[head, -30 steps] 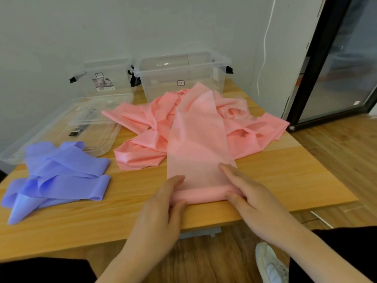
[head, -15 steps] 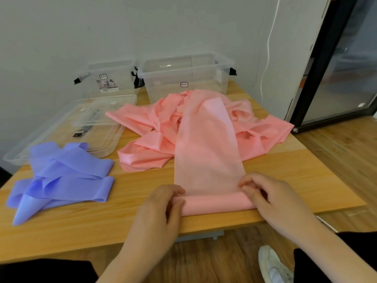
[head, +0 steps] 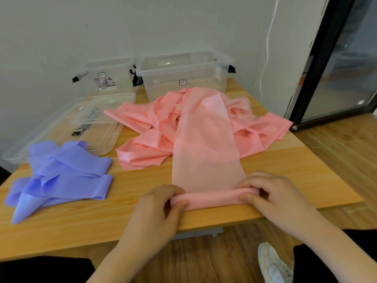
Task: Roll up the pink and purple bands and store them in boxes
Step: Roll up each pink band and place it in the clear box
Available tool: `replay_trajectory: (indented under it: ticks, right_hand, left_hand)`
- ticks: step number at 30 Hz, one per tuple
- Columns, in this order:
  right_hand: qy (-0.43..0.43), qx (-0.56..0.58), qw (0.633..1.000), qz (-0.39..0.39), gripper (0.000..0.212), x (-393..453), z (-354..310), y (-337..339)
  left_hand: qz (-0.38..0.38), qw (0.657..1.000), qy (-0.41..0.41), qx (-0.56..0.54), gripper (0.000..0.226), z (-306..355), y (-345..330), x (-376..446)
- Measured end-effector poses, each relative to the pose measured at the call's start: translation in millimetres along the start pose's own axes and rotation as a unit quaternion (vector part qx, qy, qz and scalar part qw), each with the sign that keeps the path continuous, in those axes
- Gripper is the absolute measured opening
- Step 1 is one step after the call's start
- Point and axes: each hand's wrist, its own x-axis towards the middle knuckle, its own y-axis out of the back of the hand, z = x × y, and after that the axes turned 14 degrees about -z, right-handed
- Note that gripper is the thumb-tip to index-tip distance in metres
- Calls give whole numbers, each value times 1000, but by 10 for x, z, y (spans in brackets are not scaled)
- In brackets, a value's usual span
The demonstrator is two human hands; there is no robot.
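A long pink band (head: 206,144) runs from a crumpled heap at mid-table down to a short rolled section (head: 212,199) near the table's front edge. My left hand (head: 157,209) pinches the roll's left end between thumb and fingers. At the roll's right end, my right hand (head: 271,193) grips it with curled fingers. A purple band (head: 61,174) lies loosely folded on the left of the table, away from both hands. Two clear plastic boxes stand open at the back, a smaller one (head: 106,78) on the left and a larger one (head: 183,72) to its right.
Two clear lids (head: 85,127) lie stacked at the back left, between the purple band and the smaller box. The wooden table (head: 295,176) ends just right of my right hand. A white shoe (head: 273,264) shows on the floor below. A dark-framed glass door (head: 346,64) stands at right.
The rolled section of the pink band has grown thicker and moved a little away from me. My right hand went from lying flat on the band to gripping the roll's end.
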Motion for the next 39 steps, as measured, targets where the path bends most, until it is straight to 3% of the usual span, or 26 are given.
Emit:
replay_trajectory:
  ticks: [4,7,9,12,16,21,25,31,35,39]
  right_hand:
    - [-9,-4,1000,29,19,25,-6,-55]
    - [-4,-55,997,53,13,43,9,-120]
    - [9,-60,996,59,20,53,23,-97]
    - [29,-44,999,-4,35,44,22,-18]
    - [37,-48,998,-11,21,56,12,-45]
    - [13,-97,995,33,17,111,-1,-117]
    - [-13,-145,989,29,34,125,1,-148]
    - [-28,-24,997,72,34,112,-6,-84]
    - [-31,107,988,109,29,101,-69,-112]
    - [-37,209,974,83,27,148,-144,-181]
  left_hand:
    - [-33,999,-10,42,15,-24,-28,1]
    - [-35,999,-6,27,2,-15,-7,40]
    - [-37,998,-9,40,5,-27,-13,71]
    - [-18,996,-13,85,20,-59,-33,79]
    - [-17,991,-61,116,22,-77,9,94]
    - [-39,993,-66,94,24,-69,48,205]
    - [-33,998,-15,42,28,-46,28,253]
    - [-19,989,-52,140,37,-92,7,235]
    - [-52,996,-55,54,32,-57,33,258]
    - [-53,997,-59,-9,34,45,-81,233]
